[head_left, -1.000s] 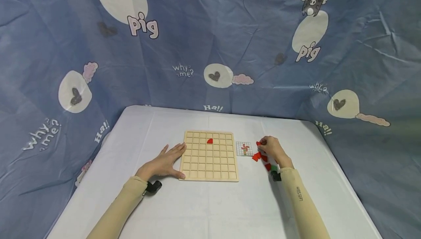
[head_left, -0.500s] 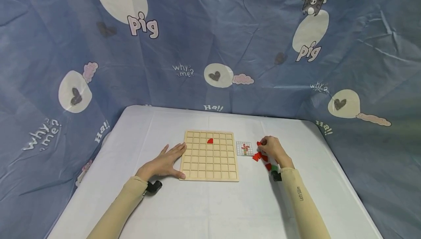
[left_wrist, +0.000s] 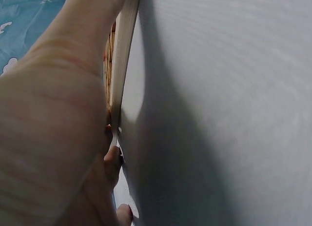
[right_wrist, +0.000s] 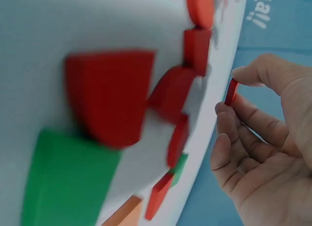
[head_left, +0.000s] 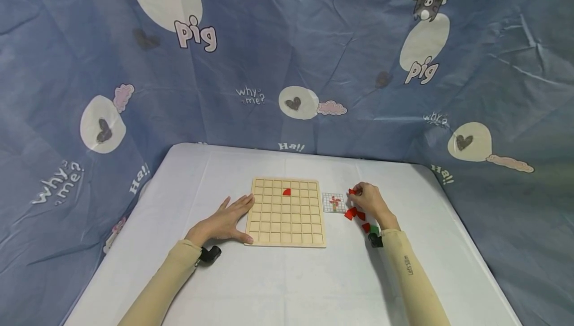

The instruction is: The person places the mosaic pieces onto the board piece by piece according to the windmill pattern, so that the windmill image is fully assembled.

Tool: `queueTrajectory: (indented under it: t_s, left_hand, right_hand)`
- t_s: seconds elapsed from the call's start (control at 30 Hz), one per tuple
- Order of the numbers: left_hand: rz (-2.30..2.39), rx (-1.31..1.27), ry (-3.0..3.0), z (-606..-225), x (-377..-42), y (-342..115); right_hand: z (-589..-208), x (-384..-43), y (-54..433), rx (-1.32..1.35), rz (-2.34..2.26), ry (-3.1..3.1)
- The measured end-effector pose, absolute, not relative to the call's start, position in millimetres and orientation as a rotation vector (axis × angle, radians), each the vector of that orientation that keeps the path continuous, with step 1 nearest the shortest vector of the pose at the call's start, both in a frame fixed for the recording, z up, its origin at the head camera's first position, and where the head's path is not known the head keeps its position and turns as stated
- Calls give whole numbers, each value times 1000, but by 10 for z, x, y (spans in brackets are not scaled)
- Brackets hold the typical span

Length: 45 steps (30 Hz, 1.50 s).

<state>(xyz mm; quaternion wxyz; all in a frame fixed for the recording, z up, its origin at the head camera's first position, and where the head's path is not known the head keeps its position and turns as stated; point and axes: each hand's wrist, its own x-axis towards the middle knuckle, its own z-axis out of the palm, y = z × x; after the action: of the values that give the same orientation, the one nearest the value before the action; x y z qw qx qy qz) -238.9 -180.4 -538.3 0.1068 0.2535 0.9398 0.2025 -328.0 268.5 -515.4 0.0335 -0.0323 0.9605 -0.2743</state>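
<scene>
My left hand (head_left: 222,222) lies with spread, straight fingers along the left edge of a square wooden grid board (head_left: 285,224). One red quarter-circle piece (head_left: 287,192) sits in a cell near the board's top. To the right of the board, my right hand (head_left: 372,200) pinches a small red piece (right_wrist: 231,92) between thumb and index finger; its full outline is hidden. Several loose red pieces (right_wrist: 114,94) lie on the table below that hand, beside a green piece (right_wrist: 68,182). The left wrist view shows mostly hand, board edge and shadow.
A small card (head_left: 334,203) printed with a grid and a red, orange and green pinwheel figure lies between the board and the loose pieces. An orange piece (right_wrist: 126,214) shows in the right wrist view. White cloth covers the table (head_left: 287,286); a blue printed curtain (head_left: 251,67) surrounds it.
My right hand has moved slightly away from me with the red piece, apart from the loose pieces. The left hand and the board have stayed in place.
</scene>
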Motion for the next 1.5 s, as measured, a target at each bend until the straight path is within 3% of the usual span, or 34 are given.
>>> queueTrajectory:
  t_s: [0.77,1.5]
  left_hand:
    - [600,758,2772,-5385,-2379,-1805]
    - [605,761,2769,-5351,-2374,-1809]
  right_hand:
    - [-4916,-3109,1538,-637,-1015,2890]
    - [-5053,-3103,1046,-744,-843,2827]
